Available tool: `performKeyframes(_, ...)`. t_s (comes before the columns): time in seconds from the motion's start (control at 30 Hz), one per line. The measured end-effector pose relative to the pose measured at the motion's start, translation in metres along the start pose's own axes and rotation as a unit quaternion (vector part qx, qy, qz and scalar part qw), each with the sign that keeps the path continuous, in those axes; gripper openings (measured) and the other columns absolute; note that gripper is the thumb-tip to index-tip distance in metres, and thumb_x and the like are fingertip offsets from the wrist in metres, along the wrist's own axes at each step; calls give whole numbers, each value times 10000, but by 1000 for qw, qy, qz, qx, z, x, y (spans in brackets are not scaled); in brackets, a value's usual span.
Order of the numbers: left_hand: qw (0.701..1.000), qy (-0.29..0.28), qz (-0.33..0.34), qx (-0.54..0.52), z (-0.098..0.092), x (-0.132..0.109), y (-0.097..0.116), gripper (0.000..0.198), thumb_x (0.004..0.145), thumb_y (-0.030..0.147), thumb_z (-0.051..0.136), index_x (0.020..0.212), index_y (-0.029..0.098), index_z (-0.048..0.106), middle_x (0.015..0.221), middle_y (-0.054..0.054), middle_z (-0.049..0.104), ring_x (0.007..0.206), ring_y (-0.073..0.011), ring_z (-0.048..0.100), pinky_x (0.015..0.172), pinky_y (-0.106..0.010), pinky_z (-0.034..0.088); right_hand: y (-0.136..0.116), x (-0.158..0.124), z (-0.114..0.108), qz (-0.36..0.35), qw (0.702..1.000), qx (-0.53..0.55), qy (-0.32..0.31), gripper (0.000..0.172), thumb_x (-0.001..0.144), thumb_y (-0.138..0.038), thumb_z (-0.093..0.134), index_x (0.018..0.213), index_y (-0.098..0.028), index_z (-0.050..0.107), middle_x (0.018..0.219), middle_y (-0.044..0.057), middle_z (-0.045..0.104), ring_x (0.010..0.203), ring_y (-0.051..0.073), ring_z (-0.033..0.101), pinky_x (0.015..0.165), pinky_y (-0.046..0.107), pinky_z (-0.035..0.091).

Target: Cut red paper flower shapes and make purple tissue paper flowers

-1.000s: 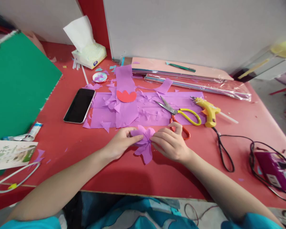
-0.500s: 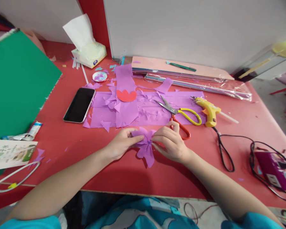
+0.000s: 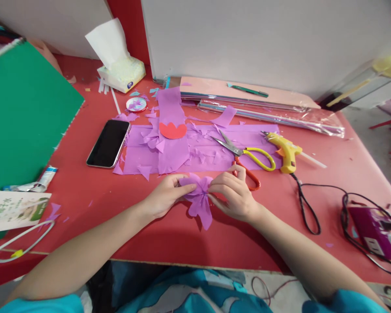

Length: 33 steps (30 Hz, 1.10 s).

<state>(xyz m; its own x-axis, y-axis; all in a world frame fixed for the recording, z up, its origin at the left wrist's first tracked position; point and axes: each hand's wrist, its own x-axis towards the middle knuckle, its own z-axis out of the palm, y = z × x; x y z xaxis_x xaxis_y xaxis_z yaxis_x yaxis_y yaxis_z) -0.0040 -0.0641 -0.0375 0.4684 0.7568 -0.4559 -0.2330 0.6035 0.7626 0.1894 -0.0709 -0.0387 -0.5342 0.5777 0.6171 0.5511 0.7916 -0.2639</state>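
Observation:
Between my two hands is a purple paper flower [image 3: 200, 204], its petals spread around a pinched centre. My left hand [image 3: 164, 195] grips a petal on its left side between thumb and fingers. With thumb and fingertips together, my right hand [image 3: 234, 195] pinches the flower just right of its centre; the exact spot is hidden by the fingers. Scissors [image 3: 237, 152] with one yellow and one orange handle lie open just beyond my right hand. Behind the flower, purple paper sheets [image 3: 140, 152] and scraps lie flat, with a red scalloped paper piece [image 3: 172, 131] on top.
A yellow glue gun [image 3: 286, 150] lies at right, its black cord running toward a purple power box [image 3: 373, 234]. A phone [image 3: 109, 143], a tissue box [image 3: 124, 74] and a green board [image 3: 29, 113] are at left. A green craft knife [image 3: 247, 90] rests on stacked paper at the back.
The flower has turned very slightly, its lower petals shifting a little to the right. Both hands keep their hold; the other things on the table stay put.

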Motion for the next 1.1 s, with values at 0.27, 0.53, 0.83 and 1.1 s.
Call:
performKeyframes(0.27, 1000, 16, 6, -10, 2, 1, 3, 207, 675, 236, 703, 847, 138, 643, 731, -5, 653, 637, -96, 595, 610, -203, 461, 2, 1, 0, 17, 1000, -25, -10, 118, 784, -217, 577, 863, -185, 495, 734, -2, 651, 652, 142, 587, 800, 388, 302)
performKeyframes(0.53, 999, 35, 11, -13, 0, 1, 2, 185, 671, 222, 700, 818, 128, 640, 735, -6, 660, 680, -104, 605, 673, -221, 460, 1, 0, 0, 20, 999, -42, 1, 98, 781, -196, 581, 832, -193, 497, 719, -12, 649, 637, 141, 593, 795, 390, 300)
performKeyframes(0.83, 1000, 4, 8, -10, -1, 1, 1, 225, 682, 232, 699, 882, 142, 647, 793, -16, 671, 717, -109, 610, 697, -220, 464, 1, 0, 2, 28, 1000, 7, -2, 184, 782, -158, 581, 936, -220, 502, 832, 16, 631, 754, 170, 578, 773, 390, 324)
performKeyframes(1.1, 1000, -4, -8, 18, 0, 1, 2, 198, 697, 254, 686, 849, 131, 656, 757, -23, 651, 674, -107, 591, 641, -212, 463, 1, 0, -1, 39, 998, 32, -41, 203, 778, -184, 585, 967, -222, 520, 939, 56, 570, 824, 190, 543, 780, 407, 333)
